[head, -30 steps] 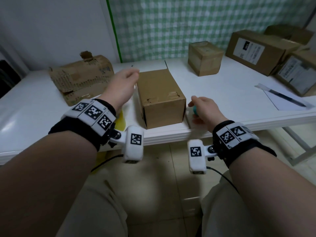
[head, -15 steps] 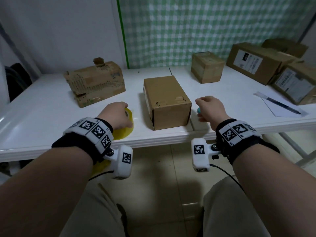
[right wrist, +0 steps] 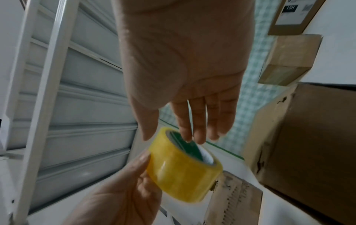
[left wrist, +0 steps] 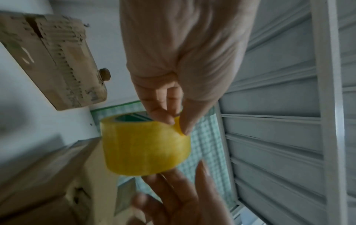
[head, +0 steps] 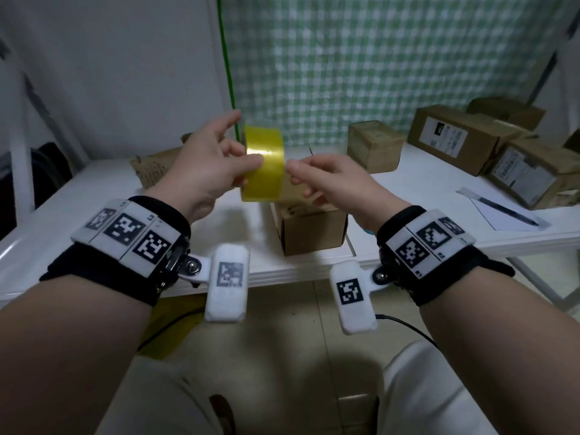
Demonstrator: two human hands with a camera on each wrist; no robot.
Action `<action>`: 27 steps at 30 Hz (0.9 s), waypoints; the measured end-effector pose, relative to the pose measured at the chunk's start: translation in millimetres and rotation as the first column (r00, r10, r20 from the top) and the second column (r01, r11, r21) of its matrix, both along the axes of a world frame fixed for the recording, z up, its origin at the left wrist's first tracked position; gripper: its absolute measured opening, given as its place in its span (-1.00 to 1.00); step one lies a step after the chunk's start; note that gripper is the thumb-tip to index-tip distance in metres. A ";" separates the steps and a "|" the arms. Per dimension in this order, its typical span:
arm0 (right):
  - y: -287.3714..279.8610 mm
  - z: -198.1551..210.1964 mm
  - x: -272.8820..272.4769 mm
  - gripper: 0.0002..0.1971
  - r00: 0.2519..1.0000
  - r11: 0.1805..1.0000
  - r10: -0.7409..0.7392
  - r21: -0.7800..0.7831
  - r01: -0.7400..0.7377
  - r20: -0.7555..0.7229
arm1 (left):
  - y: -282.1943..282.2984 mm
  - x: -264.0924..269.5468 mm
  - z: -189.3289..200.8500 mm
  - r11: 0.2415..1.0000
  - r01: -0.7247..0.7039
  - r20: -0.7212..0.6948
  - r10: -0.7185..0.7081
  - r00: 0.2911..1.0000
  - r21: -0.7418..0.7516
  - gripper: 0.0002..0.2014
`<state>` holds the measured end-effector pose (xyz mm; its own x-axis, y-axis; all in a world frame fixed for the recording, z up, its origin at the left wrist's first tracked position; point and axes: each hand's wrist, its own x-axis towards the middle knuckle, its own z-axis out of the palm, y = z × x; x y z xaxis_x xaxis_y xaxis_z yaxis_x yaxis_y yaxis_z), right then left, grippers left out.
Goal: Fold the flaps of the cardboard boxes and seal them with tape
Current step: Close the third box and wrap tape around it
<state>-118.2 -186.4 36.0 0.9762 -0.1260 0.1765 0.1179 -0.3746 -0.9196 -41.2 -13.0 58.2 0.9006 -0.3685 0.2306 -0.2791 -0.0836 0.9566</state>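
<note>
My left hand (head: 208,164) pinches the tape roll (head: 263,164) above the box (head: 309,227), axis level; right hand (head: 326,180), fingers (right wrist: 194,121) loosely apart, reaches its right face from just beside.

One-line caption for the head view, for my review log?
Left hand holds a yellow tape roll above the brown cardboard box while the right hand reaches for the roll's edge.
</note>
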 end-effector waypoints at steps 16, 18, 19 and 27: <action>-11.6 10.6 -30.9 -0.76 0.990 0.989 0.143 0.040 -0.143 0.003 | -38.2 -21.0 17.0 0.994 -0.029 0.160 0.011 0.987 0.107 -0.97; -14.3 11.5 -35.0 -0.72 0.991 0.990 0.134 0.040 -0.133 -0.019 | -44.1 -20.0 16.3 0.987 -0.061 0.216 0.027 0.976 0.148 -0.90; -15.6 12.0 -37.4 -0.71 0.992 0.992 0.122 0.043 -0.121 -0.029 | -47.4 -19.6 14.8 0.982 -0.065 0.237 0.021 0.971 0.180 -0.89; -34.8 14.0 -55.3 -0.82 0.987 0.999 -0.041 0.004 0.043 -0.152 | -79.9 -20.0 -4.9 0.982 -0.056 0.115 0.036 0.993 0.178 -0.76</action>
<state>-173.5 -221.2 50.1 0.9854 -0.1682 0.0251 -0.0394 -0.3697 -0.9283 -61.2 -92.9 53.3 0.8901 -0.3720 0.2634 -0.3744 -0.2672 0.8879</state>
